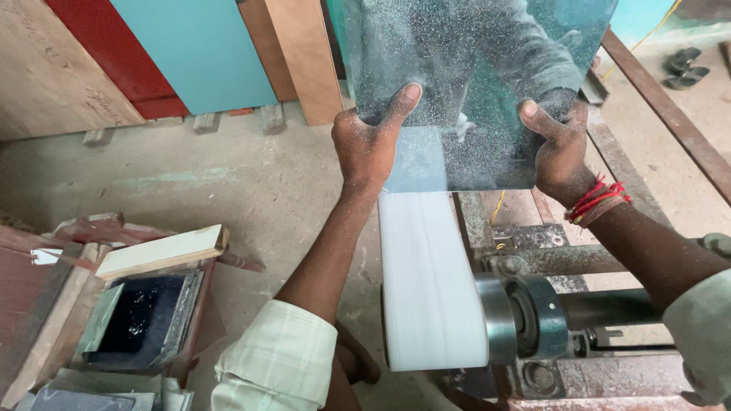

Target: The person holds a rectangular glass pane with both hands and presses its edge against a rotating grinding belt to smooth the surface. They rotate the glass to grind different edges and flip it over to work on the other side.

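- nearest, a wide pale belt [430, 281] runs over a grey metal roller [525, 316] on a rusty machine frame [579, 380], low in the middle of the view.
- at the lower left, a small dark tray [141, 320] sits among wooden scraps, with a pale wooden block [164, 251] lying across its top edge.
- both forearms reach forward in rolled pale sleeves; the right wrist wears red threads [598, 199].
- the left hand [365, 148] grips the left edge of a speckled glass sheet [472, 84], thumb flat on its face.
- the right hand [560, 148] clasps the sheet's right edge, thumb on the face too.
- the sheet's lower edge meets the belt.
- farthest, red, teal and wooden boards [198, 53] lean beyond the concrete floor.
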